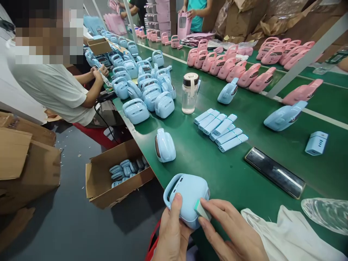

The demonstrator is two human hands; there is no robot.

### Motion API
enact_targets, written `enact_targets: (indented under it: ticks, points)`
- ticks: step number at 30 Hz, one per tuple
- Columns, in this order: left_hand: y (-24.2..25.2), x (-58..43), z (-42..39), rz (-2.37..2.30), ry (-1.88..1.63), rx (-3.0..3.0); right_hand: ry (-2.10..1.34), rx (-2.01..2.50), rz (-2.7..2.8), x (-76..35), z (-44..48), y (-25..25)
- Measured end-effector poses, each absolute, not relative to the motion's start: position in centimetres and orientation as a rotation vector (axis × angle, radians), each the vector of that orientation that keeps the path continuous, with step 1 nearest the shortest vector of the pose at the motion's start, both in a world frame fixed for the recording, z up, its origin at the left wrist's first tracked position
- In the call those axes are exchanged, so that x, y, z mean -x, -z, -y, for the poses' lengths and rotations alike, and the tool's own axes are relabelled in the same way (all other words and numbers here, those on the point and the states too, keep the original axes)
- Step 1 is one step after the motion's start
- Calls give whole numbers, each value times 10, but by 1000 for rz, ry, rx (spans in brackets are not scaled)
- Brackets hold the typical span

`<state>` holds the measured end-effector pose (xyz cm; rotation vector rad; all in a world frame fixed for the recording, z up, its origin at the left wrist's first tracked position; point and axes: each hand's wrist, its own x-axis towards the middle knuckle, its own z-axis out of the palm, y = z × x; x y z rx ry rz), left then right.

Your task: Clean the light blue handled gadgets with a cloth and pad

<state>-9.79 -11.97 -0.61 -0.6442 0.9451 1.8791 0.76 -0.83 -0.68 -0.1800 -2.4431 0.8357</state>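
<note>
Left hand has a firm grip on the bottom of a light blue case, which sits between both hands: smooth rounded shell, loop handle on its left, tiny dark slots beside the handle. Right hand is pinching a small white block with a teal end against the case. Counts, left to right: one open cardboard box left of the hands, one glossy blue unit just past the left hand, one clear bottle farther out, seven pale blue bars beyond the right hand, one dark slab right of those.
</note>
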Motion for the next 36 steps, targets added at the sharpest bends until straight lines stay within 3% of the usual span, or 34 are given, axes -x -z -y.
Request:
enact_targets:
  ticks: [36]
  points:
    - [15,95,117,-1068,-1860,615,-1090,194,2426,-10,-3,-9]
